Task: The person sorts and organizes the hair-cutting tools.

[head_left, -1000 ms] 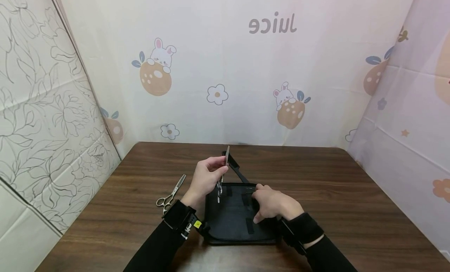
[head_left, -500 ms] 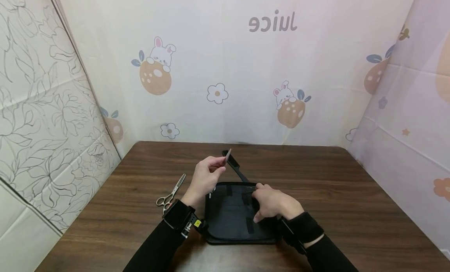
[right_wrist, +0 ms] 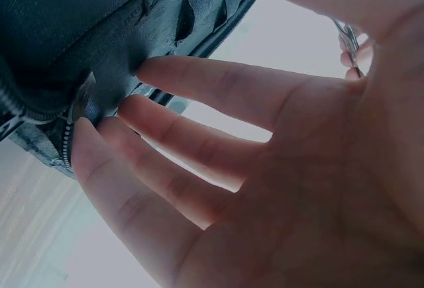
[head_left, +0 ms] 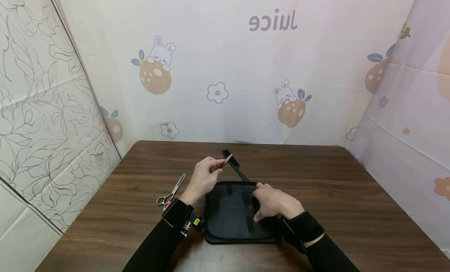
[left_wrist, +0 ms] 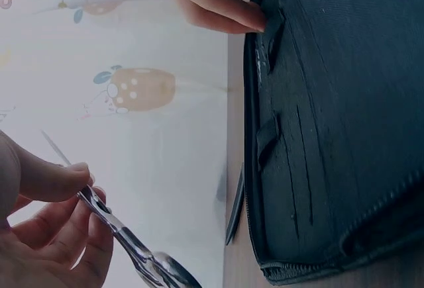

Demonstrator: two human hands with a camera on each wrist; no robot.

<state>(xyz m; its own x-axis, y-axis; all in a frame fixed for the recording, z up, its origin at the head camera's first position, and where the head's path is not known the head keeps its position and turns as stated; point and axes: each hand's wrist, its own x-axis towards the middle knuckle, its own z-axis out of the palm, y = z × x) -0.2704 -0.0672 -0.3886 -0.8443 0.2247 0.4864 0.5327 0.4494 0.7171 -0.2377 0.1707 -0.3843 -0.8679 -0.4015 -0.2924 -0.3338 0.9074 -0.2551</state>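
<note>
My left hand (head_left: 203, 180) pinches a pair of scissors (left_wrist: 136, 248) by the blades between thumb and fingers, above the far left part of a black zip case (head_left: 230, 219). One blade tip points up and right in the head view, where the hand hides the handles. The case lies open, with narrow elastic loops and slits inside. On its right side rests my right hand (head_left: 277, 201); its nearly straight fingers (right_wrist: 212, 89) touch the lining near the zip in the right wrist view.
Thinning scissors (head_left: 174, 190) lie on the brown wooden table (head_left: 316, 174), left of the case. Behind the case lies a black brush-like comb (head_left: 232, 162), its handle end reaching the case's far edge. Printed curtains (head_left: 218, 120) close off the back and sides.
The scissors have tilted in my left hand: their handles no longer hang over the case, and the tip leans further right and lower. My right hand has stayed in place.
</note>
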